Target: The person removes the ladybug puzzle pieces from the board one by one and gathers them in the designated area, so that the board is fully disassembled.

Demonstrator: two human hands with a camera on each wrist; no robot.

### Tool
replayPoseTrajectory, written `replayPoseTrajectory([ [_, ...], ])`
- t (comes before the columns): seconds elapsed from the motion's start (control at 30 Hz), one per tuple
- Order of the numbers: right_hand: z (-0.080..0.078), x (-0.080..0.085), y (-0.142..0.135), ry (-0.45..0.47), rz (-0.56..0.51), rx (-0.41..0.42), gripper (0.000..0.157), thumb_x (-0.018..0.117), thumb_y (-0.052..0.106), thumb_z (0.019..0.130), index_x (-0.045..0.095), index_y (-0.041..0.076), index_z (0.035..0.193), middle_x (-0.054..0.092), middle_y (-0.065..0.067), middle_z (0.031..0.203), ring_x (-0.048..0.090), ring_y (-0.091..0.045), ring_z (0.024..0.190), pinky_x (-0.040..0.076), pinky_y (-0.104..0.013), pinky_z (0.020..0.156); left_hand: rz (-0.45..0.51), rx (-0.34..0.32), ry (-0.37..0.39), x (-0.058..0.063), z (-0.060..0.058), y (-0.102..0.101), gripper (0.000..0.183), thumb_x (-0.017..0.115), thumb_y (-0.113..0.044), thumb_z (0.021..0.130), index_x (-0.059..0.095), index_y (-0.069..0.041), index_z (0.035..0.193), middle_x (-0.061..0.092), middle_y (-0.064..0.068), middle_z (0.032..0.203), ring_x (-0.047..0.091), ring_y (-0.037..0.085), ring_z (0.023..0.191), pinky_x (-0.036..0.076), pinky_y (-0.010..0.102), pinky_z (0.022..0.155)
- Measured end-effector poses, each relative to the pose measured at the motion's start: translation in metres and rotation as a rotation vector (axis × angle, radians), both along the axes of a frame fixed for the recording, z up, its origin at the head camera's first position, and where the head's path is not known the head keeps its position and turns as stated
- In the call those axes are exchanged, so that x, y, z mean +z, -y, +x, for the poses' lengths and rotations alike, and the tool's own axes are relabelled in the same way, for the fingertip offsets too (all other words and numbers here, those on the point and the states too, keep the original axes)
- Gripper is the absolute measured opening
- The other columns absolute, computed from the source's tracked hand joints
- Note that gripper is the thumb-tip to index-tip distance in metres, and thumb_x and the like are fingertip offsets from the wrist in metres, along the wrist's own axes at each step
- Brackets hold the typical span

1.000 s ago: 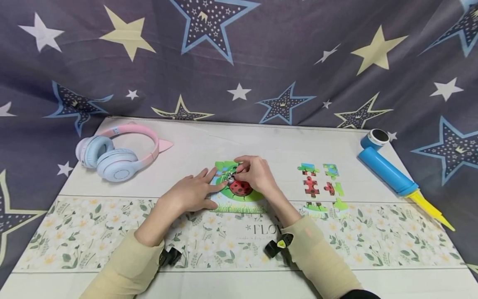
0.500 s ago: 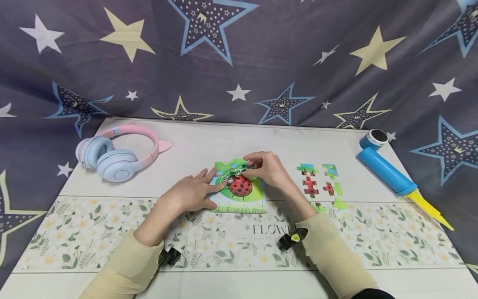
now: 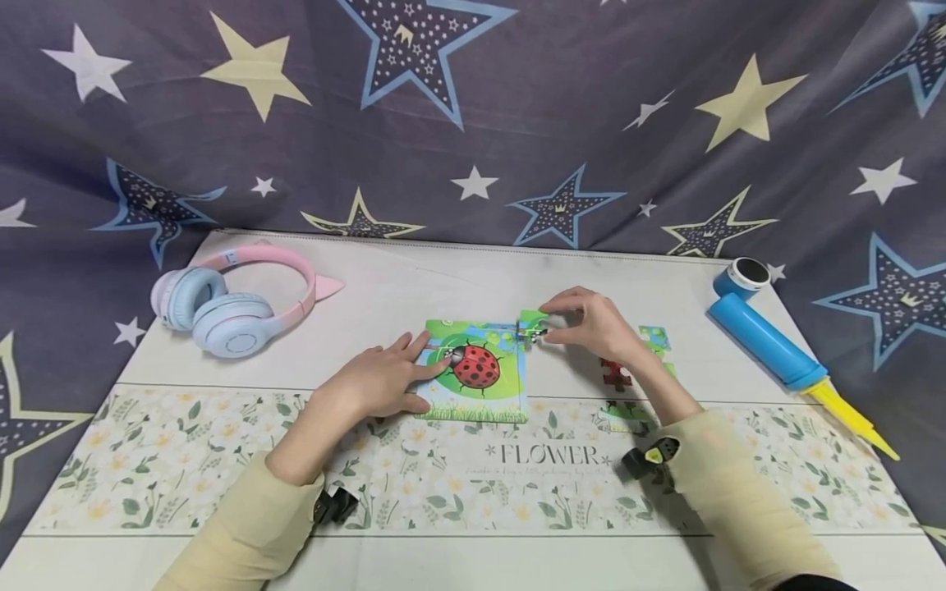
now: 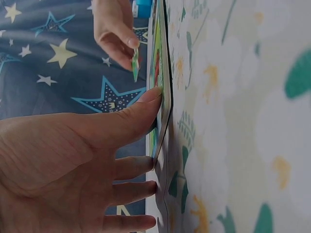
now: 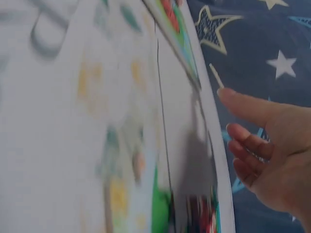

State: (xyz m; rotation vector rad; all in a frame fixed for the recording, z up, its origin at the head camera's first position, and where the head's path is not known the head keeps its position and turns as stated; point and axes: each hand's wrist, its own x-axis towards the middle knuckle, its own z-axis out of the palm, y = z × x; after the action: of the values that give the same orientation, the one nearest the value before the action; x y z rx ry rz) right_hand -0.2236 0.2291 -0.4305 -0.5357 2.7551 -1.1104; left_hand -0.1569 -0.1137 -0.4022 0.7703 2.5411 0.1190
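A square puzzle board point(image 3: 480, 402) with a ladybug picture lies on the table in front of me. My left hand point(image 3: 380, 382) rests on its left side with the fingers spread; in the left wrist view the thumb point(image 4: 141, 104) touches the board's edge. Just off the board's upper right corner, my right hand point(image 3: 602, 330) pinches a green and blue puzzle piece point(image 3: 530, 325) between thumb and fingers. The left wrist view shows this puzzle piece point(image 4: 135, 65) nearly edge-on, held above the table.
Loose puzzle pieces point(image 3: 616, 373) lie to the right, partly hidden by the right hand and forearm. Pink and blue cat-ear headphones point(image 3: 235, 324) lie at the left. A blue tube with a yellow nozzle point(image 3: 769, 338) and a blue cylinder point(image 3: 741, 279) are at the far right.
My right hand has moved right, off the board, carrying the puzzle piece with it. More of the ladybug picture shows now. The left hand has stayed in place.
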Motion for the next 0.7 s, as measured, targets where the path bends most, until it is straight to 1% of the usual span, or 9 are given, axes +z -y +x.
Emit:
replayPoseTrajectory([
  [0.07,-0.002,-0.001,-0.009,0.003,0.001,0.014,0.047,0.088,0.013,0.080,0.075,0.009,0.125,0.066,-0.013,0.131,0.059,-0.033,0.126,0.044,-0.054,0.115,0.002,0.006,0.003,0.000,0.000,0.000,0.070,0.065,-0.044,0.099,0.038,-0.026,0.161,0.010,0.021,0.173,0.020,0.045,0.158,0.031,0.065,0.122],
  [0.2,-0.005,-0.006,-0.025,-0.012,0.013,0.053,0.044,0.087,0.011,0.082,0.075,0.008,0.125,0.065,-0.016,0.133,0.058,-0.035,0.127,0.048,-0.055,0.110,0.007,0.013,0.005,0.000,-0.001,0.000,0.071,0.066,-0.044,0.098,0.037,-0.026,0.161,0.009,0.021,0.173,0.020,0.044,0.158,0.031,0.065,0.122],
  [0.33,-0.006,-0.010,-0.037,-0.002,0.009,0.075,0.043,0.085,0.010,0.084,0.074,0.007,0.126,0.062,-0.018,0.138,0.056,-0.038,0.131,0.049,-0.057,0.109,0.010,0.009,0.004,-0.001,-0.001,0.000,0.070,0.066,-0.043,0.098,0.038,-0.026,0.160,0.010,0.021,0.173,0.021,0.044,0.158,0.032,0.065,0.122],
  [0.53,-0.007,-0.014,-0.050,0.019,0.010,0.097,0.045,0.084,0.011,0.086,0.072,0.005,0.129,0.056,-0.020,0.146,0.050,-0.040,0.139,0.046,-0.060,0.112,0.011,0.009,0.004,-0.002,-0.001,0.001,0.070,0.067,-0.043,0.098,0.039,-0.025,0.160,0.010,0.021,0.173,0.021,0.044,0.158,0.033,0.065,0.122],
  [0.7,-0.008,-0.016,-0.054,0.021,0.014,0.107,0.046,0.084,0.010,0.086,0.072,0.004,0.129,0.053,-0.022,0.150,0.044,-0.042,0.144,0.045,-0.062,0.111,0.008,0.006,0.002,-0.003,-0.001,0.001,0.070,0.066,-0.043,0.098,0.038,-0.025,0.160,0.010,0.021,0.173,0.021,0.044,0.158,0.033,0.065,0.121],
])
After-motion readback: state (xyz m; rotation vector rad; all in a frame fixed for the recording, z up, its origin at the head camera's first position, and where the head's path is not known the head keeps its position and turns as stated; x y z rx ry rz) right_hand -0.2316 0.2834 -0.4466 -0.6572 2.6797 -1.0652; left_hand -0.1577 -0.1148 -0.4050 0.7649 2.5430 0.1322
